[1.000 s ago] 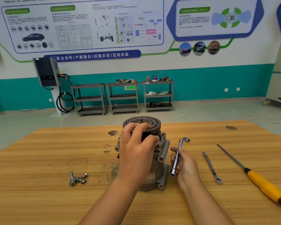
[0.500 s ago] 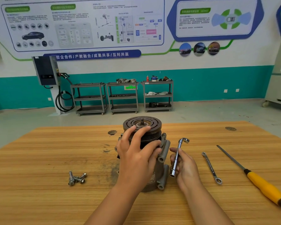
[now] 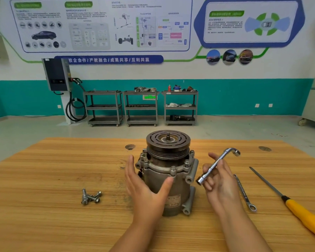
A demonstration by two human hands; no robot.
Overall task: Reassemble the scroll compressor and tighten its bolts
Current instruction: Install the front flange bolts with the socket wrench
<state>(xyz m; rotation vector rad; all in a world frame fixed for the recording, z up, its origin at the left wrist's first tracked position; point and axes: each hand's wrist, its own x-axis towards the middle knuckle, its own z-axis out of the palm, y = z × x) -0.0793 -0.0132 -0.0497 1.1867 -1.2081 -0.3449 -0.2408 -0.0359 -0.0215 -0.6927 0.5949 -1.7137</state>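
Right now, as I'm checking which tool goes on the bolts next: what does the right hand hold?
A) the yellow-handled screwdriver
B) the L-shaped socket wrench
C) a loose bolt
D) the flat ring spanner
B: the right hand grips the L-shaped socket wrench by its shaft, while the yellow-handled screwdriver and the ring spanner lie on the table beside it.

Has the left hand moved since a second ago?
Yes. The left hand has come off the pulley and dropped toward the near table edge, open by the compressor housing.
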